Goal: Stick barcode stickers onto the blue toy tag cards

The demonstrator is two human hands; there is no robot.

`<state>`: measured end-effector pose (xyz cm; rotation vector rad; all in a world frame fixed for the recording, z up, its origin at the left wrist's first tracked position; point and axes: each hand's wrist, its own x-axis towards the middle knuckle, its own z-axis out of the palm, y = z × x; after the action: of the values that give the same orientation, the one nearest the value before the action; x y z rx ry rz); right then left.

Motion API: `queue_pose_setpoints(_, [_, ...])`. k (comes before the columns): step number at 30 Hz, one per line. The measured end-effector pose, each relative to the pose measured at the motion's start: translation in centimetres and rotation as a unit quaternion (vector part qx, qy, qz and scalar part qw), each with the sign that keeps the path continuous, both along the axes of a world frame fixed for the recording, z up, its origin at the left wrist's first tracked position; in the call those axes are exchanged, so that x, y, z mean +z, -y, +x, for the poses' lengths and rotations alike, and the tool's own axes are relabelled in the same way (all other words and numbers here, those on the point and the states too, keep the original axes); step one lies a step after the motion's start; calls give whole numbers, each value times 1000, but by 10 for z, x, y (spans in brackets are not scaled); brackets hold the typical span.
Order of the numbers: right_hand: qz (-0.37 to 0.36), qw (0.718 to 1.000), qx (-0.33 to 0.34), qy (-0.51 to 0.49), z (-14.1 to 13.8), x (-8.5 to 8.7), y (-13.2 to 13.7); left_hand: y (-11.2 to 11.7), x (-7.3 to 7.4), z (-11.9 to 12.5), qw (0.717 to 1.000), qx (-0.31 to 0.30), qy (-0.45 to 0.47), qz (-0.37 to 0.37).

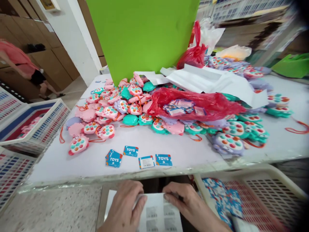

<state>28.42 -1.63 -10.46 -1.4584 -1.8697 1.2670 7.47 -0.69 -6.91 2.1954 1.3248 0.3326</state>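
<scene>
A white sheet of barcode stickers (158, 211) lies low in front of me, below the table edge. My left hand (126, 206) is closed on its upper left part, thumb on top. My right hand (189, 204) pinches the sheet's top right edge between thumb and fingers. On the table just beyond are a small stack of blue TOYS cards (114, 158), a single TOYS card (131, 151), a card with its barcode side up (146, 162), and another TOYS card (163, 159).
Animal-shaped toys in pink (79, 144), teal and purple are heaped across the white table (91, 170). A red plastic bag (212, 106) of cards lies on them. A green panel (145, 35) stands behind. Crates stand left (55, 119) and right (277, 180). A person (21, 61) is at far left.
</scene>
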Motion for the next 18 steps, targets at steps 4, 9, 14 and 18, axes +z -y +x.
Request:
queue_pose_setpoints(4, [-12, 998, -27, -56, -10, -5, 6, 0, 4, 15, 996, -4, -50, -74])
queue_pose_setpoints(9, [2, 993, -26, -118, -15, -9, 15, -2, 1, 25, 987, 42, -37, -151])
queue_pose_setpoints(14, [67, 990, -23, -119, -16, -17, 22, -1, 1, 26, 982, 55, -1, -182])
queue_pose_setpoints(18, [170, 982, -3, -86, -16, -22, 23, 2, -2, 28, 984, 63, -5, -169])
